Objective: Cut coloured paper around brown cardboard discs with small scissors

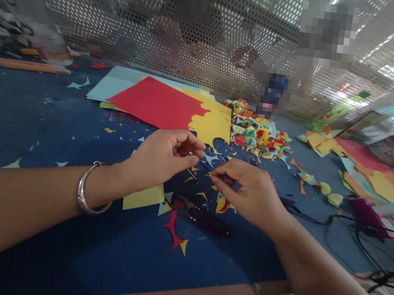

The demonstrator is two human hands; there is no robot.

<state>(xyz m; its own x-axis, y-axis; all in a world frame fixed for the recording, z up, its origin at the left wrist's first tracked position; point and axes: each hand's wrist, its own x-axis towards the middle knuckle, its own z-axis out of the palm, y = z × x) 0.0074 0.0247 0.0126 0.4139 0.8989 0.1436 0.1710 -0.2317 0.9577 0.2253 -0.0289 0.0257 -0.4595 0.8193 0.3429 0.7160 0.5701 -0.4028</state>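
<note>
My left hand point(163, 155), with a silver bangle on its wrist, hovers over the table with its fingers curled toward the thumb. What they hold, if anything, is too small to make out. Facing it, my right hand point(249, 188) has thumb and forefinger pinched together; anything between them cannot be made out. Dark-handled thread snips point(205, 218) lie below the hands, blades pointing left. Around them are a red paper offcut point(172, 231), a pale yellow paper piece point(145, 198) and small folded paper pieces point(223, 205).
Red paper point(152, 103) and scallop-cut yellow paper point(217, 121) lie beyond my hands. Behind them is a heap of colourful folded paper pieces point(263, 139). Black cables point(363, 237) tangle at right. A perforated metal screen point(133, 23) closes off the far side of the blue table point(112, 262).
</note>
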